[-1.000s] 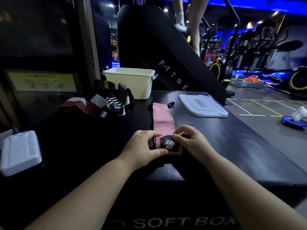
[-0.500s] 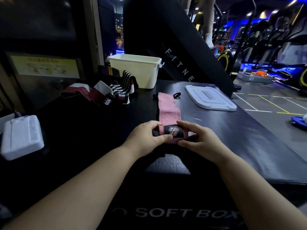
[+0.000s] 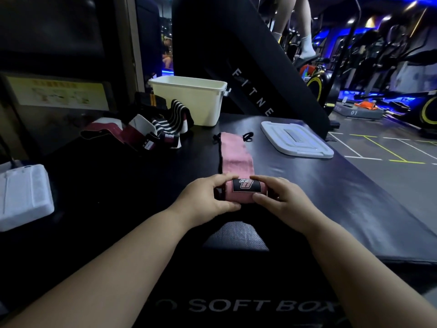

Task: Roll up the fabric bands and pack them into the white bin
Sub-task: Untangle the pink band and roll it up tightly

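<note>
Left hand: my left hand (image 3: 205,200) is curled round the left end of the roll, thumb on my side and fingers over the top, clamped on the pink band (image 3: 236,157)
Right hand: my right hand (image 3: 281,200) grips the right end the same way, thumb on the near side, fingers over the top beside the black logo patch (image 3: 246,185)
Pink band: it lies on the black soft box (image 3: 118,181), on my side of the white bin (image 3: 189,102) and a little to the bin's right; the rolled part sits between my hands and the flat tail runs off toward the bin
Long axis: the strip points lengthwise from me toward the bin, while the roll itself lies crosswise, hand to hand
Which way the work lies: all the unrolled cloth is beyond my fingertips, on the bin side, so I judge the roll has to turn away from me
Nearer hand: both hands are level on the roll; the bin stands beyond and to the left, so my left hand is the closer one for the drop
Far end: a black loop (image 3: 247,136) trails at the tail's end nearest the bin, and I expect it to need tucking in
Other bands: a loose pile (image 3: 160,131) lies just on my side of the bin's left corner, not rolled yet
Lid: the white lid (image 3: 295,140) lies flat to the bin's right, apart from it, so the bin stands open
Progress: early, I judge; the bin's inside is hidden from here
</note>
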Available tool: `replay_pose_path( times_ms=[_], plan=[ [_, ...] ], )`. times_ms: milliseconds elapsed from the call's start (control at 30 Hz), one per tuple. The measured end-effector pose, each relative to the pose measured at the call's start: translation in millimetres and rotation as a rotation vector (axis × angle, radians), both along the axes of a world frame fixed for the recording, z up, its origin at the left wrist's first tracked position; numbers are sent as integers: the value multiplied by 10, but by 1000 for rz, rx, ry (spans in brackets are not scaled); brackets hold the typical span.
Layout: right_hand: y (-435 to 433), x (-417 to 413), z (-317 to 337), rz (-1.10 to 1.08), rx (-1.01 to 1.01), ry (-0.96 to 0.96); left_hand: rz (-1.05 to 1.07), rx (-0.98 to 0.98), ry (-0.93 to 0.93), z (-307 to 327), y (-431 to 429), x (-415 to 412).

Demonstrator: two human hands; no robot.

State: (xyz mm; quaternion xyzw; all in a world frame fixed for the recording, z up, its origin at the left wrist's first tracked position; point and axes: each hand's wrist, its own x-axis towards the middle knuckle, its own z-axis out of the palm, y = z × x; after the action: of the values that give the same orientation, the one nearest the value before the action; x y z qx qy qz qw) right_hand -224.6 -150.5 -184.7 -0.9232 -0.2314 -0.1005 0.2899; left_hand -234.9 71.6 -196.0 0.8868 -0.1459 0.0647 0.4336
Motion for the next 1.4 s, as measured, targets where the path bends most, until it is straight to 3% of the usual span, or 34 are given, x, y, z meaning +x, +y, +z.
replay_pose_path(
  times_ms=[167, 433, 567, 767, 1200, 1400],
  plan=[
    [29, -16, 29, 49, 80, 40, -15, 72, -110, 52, -28, -28],
    [86, 37, -13, 24, 82, -13, 32, 78, -51, 57, -18, 23],
    [59, -1, -6, 74, 235, 133, 32, 71, -36, 44, -14, 56],
    [45, 12, 7, 62, 223, 129, 47, 159, -23, 10, -13, 79],
    [84, -25, 73, 133, 312, 189, 42, -9, 38, 84, -13, -15],
    [100, 29, 39, 60, 233, 52, 72, -114, 111, 61, -36, 11]
  ],
)
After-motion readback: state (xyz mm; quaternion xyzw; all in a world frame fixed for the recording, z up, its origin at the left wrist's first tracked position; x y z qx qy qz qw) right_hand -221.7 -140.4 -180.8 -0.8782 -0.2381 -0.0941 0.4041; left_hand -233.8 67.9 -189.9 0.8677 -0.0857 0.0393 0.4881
